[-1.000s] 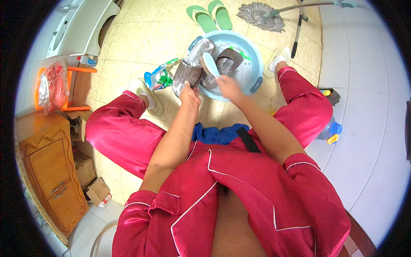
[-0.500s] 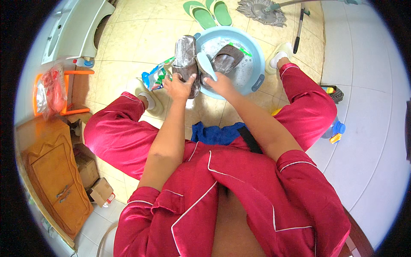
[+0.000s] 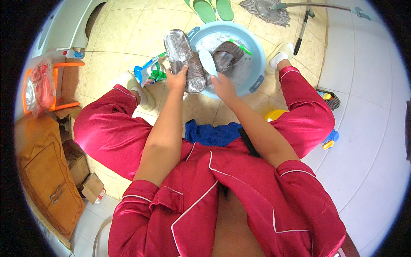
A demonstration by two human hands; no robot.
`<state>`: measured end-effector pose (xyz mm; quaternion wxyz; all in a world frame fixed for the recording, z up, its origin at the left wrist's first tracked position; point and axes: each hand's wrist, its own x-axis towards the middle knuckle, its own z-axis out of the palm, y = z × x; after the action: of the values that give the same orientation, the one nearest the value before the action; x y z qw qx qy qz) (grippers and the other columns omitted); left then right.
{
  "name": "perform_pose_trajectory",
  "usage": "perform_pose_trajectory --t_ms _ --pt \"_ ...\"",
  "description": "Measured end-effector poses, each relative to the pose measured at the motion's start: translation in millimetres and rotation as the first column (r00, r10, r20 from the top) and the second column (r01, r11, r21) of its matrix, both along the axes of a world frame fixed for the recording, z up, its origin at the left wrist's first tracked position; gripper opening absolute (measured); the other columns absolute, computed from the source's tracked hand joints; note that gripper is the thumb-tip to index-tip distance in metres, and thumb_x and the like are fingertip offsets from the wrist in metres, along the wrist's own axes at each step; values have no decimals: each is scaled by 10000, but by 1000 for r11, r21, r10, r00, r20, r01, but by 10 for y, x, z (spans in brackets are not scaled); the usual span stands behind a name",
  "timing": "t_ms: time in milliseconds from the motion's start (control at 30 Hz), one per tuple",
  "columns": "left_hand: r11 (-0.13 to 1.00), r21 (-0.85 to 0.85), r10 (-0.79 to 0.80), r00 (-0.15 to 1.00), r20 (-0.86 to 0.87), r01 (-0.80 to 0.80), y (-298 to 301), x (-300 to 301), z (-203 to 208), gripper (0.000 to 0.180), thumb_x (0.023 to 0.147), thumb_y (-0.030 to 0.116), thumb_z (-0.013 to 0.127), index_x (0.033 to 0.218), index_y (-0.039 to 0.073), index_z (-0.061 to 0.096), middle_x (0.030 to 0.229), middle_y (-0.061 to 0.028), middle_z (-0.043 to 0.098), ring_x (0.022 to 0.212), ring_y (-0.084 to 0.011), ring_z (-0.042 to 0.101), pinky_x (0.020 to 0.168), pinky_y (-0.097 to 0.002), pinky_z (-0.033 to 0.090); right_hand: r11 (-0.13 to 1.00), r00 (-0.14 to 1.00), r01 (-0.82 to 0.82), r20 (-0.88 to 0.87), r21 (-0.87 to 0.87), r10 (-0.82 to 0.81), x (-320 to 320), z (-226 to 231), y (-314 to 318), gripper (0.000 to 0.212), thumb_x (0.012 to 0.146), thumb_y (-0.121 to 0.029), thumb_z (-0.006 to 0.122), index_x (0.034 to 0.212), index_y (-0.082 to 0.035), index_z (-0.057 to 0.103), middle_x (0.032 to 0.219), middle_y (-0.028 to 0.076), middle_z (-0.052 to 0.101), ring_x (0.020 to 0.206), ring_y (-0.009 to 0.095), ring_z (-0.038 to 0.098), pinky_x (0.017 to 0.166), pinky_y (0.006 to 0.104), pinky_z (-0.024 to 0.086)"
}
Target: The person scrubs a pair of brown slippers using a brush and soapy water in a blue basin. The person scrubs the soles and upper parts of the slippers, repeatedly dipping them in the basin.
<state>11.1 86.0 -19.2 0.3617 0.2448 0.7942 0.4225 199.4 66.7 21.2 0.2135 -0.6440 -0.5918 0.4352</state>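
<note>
My left hand (image 3: 176,79) is closed around the side of a dark brown slide slipper (image 3: 177,46), whose footbed is streaked with white suds. The slipper is held tilted at the left rim of a light blue basin (image 3: 259,55). In my right hand (image 3: 224,88) is a brush with a pale blue back (image 3: 208,64), gripped by its near end. Its bristle side is mostly hidden, close beside the slipper's strap. A second dark slipper (image 3: 227,55) lies in the foamy water, with a bright green strip (image 3: 239,46) by it.
Left of the basin lies a blue and green plastic packet (image 3: 150,73). Green flip-flops (image 3: 223,9) and a grey mop head (image 3: 265,10) are beyond it. A blue cloth (image 3: 212,133) is between my legs. An orange stool (image 3: 68,64) with bags and a wooden cabinet (image 3: 49,180) are at left.
My left hand has turned the slipper, so its heel end now leans further left and its footbed faces up more. The brush has shifted slightly right. The whole view has moved a little.
</note>
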Motion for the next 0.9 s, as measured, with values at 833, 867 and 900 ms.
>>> perform_pose_trajectory --t_ms 833,867,900 --pt "995 1 102 993 66 -102 -61 105 215 603 756 260 681 1185 -89 442 1031 -186 610 924 -264 590 846 -307 428 896 799 -439 428 -65 422 -14 495 -406 424 888 -257 425 1304 -184 389 803 212 609 692 393 583 619 504 440" --pt "995 41 90 988 123 -96 -46 116 294 629 756 266 682 1204 -96 428 1034 -187 609 926 -268 589 853 -305 425 912 822 -408 416 -43 388 -45 485 -390 429 888 -260 424 1308 -179 385 810 216 609 695 398 582 625 504 439" --pt "995 46 87 987 135 -94 -40 74 189 633 755 268 683 1207 -93 427 1037 -184 608 927 -265 588 854 -304 424 912 833 -410 410 6 372 -145 397 -229 434 894 -274 412 1317 -187 369 769 221 606 687 405 585 613 515 442"
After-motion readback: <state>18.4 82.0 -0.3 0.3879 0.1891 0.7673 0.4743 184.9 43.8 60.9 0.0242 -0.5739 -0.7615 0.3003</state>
